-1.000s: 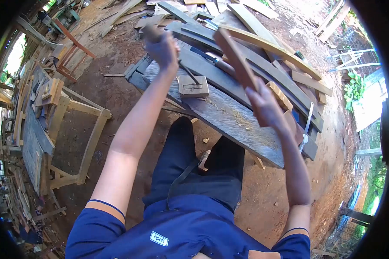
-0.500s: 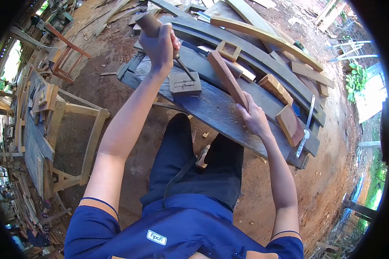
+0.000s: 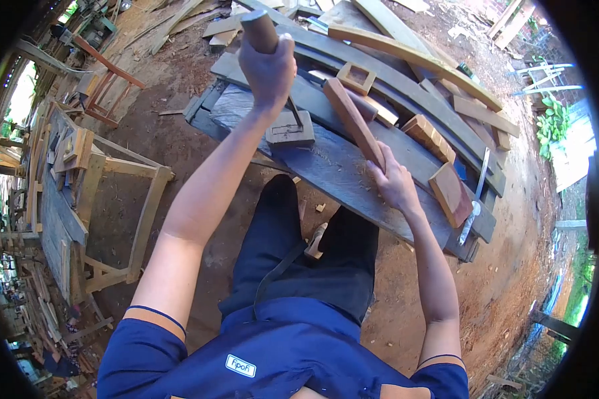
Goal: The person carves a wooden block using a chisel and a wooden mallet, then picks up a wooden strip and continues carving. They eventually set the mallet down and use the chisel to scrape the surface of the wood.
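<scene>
My left hand [image 3: 269, 73] is wrapped round the thick handle of a chisel [image 3: 263, 34]. The chisel stands nearly upright, and its thin blade reaches down to the right end of the pencil-marked top of a small wooden block [image 3: 290, 135]. That block lies on the dark plank bench [image 3: 339, 179], near its front edge. In my right hand [image 3: 395, 181] is a reddish wooden bar [image 3: 354, 123], gripped at its near end. The bar slants up and left over the bench, apart from the chisel. My left fist hides the middle of the handle.
Behind the block lie a small square wooden frame [image 3: 357, 78], a ridged wood piece [image 3: 429, 137] and long boards [image 3: 412, 56]. A reddish block [image 3: 450, 194] and a metal tool with a long blade [image 3: 482, 174] lie at the right end. A second wooden bench [image 3: 146, 219] stands left.
My left hand has shifted right and the chisel is more upright, its tip still at the block's right end. My right hand with the bar is nearly unchanged.
</scene>
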